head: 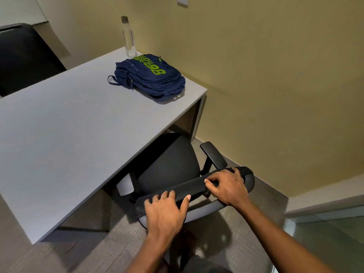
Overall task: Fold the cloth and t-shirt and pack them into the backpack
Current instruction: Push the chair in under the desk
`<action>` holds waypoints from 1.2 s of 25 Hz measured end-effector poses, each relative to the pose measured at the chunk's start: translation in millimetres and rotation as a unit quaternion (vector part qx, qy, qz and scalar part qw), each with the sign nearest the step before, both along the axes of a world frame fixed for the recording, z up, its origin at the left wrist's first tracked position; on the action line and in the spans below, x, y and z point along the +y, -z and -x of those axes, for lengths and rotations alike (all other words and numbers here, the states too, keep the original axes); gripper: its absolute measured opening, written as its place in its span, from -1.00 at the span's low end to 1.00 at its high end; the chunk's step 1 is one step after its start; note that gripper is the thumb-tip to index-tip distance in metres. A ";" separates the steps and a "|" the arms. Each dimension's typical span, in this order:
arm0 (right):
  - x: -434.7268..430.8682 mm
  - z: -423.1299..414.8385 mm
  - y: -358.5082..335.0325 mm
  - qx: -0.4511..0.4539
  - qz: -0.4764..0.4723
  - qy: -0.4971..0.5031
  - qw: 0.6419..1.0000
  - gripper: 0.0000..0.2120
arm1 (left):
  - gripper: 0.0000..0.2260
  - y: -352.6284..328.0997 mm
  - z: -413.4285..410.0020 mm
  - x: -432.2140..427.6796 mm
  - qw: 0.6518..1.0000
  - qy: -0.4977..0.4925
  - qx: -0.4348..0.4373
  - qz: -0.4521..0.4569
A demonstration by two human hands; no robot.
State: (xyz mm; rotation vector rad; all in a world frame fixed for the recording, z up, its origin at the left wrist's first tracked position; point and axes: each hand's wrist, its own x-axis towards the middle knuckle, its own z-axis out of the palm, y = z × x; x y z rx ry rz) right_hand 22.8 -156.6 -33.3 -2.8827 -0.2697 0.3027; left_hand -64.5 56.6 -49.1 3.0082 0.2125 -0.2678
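Both hands sit on the chair back, nearest the lens. Left hand curls its fingers over the top edge, thumb on the near side. Right hand grips the same edge further along, toward the armrest. Neither holds anything else. Chair seat is tucked partly under the counter.

Backpack lies flat at the far right corner of the counter, close to both edges. Can't tell whether its zips are closed. Clear bottle stands upright just behind it, by the wall. Cloth and t-shirt: not in view.

Judgement: no packing begun; the step in hand looks like shifting the chair.

Risks from here:
- Skewed pull on the chair could bang the armrest or seat against the counter's underside or side panel. The jolt would travel to the corner
- Bottle is tall and narrow, so a knock could topple it onto the backpack. Cap state unreadable, so a spill can't be ruled out
- Backpack is near the corner; a one-handed tug at a zip may drag it over the edge
- Lifting the backpack carelessly could clip the bottle behind it
- Clothes unlocated, so a search comes before any folding
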 end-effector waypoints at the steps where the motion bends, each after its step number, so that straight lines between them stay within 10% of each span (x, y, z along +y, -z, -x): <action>1: 3.0 -5.2 1.0 0.001 0.001 -0.017 1.000 -0.57 | -0.29 0.7 2.5 1.2 1.000 -0.014 0.004 -0.005; 30: 132.4 -229.1 14.7 -0.011 0.025 -0.252 0.967 -0.34 | -0.41 -10.1 -124.2 62.6 0.965 -0.251 -0.047 0.055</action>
